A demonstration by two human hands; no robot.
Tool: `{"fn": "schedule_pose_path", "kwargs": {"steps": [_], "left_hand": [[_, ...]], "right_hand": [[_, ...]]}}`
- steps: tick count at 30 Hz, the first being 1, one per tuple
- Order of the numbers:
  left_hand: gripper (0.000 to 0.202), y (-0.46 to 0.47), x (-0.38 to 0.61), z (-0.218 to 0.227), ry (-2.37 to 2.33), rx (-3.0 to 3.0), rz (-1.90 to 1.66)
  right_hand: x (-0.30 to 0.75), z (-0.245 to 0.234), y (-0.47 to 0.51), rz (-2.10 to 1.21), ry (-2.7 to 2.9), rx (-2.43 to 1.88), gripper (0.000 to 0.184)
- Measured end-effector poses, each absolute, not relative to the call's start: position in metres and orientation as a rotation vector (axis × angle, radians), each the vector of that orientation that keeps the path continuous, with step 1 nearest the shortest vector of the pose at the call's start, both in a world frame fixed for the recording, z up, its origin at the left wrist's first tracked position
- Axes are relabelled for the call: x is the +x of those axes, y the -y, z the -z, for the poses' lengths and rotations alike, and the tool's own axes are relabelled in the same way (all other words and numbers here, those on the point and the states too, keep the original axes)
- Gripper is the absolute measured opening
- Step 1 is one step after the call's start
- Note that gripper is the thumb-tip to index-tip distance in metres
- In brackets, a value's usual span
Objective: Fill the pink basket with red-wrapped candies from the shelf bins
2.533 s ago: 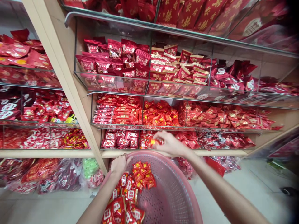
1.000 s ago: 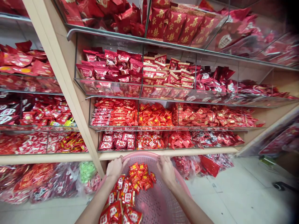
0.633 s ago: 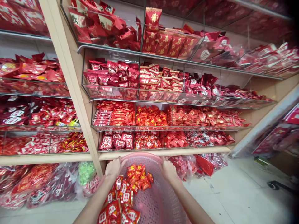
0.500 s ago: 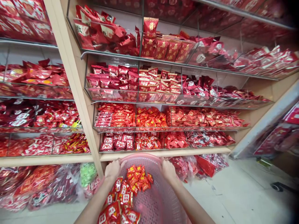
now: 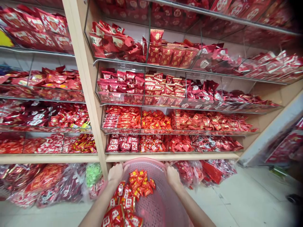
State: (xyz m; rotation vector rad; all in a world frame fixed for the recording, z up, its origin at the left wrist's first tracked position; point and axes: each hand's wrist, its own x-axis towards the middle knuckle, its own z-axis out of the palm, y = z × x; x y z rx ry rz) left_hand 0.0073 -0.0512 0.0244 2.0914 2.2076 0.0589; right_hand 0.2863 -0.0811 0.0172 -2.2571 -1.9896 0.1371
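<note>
A round pink perforated basket (image 5: 163,205) is held low in front of me, close to the shelves. My left hand (image 5: 115,173) grips its rim on the left, fingers curled over the edge. On the right side of the rim my right hand (image 5: 172,175) is closed the same way. Inside the basket lie small red wrapped candies (image 5: 140,184) in a heap near the far rim, and larger red-and-white packets (image 5: 119,208) along the left wall.
Clear-fronted shelf bins (image 5: 165,123) full of red candy packets rise in several tiers ahead. A beige upright post (image 5: 87,88) divides two shelf bays. Big clear bags of sweets (image 5: 47,183) sit on the floor under the shelves. Pale tiled floor (image 5: 255,198) lies to the right.
My right hand came off the lowest shelf bin and took the basket rim. The view has since tilted up, bringing higher shelves into sight. Both hands stay on the rim.
</note>
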Motion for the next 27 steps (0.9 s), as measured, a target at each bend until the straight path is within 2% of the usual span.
{"fn": "schedule_pose_path", "kwargs": {"steps": [16, 27], "left_hand": [[0.057, 0.041, 0.005, -0.010, -2.207, 2.096, -0.025], [0.058, 0.017, -0.003, -0.004, -2.177, 2.012, -0.011]], "right_hand": [[0.286, 0.008, 0.069, -0.168, 2.005, -2.268, 0.030], [0.285, 0.017, 0.039, -0.192, 2.026, -2.262, 0.033]]}}
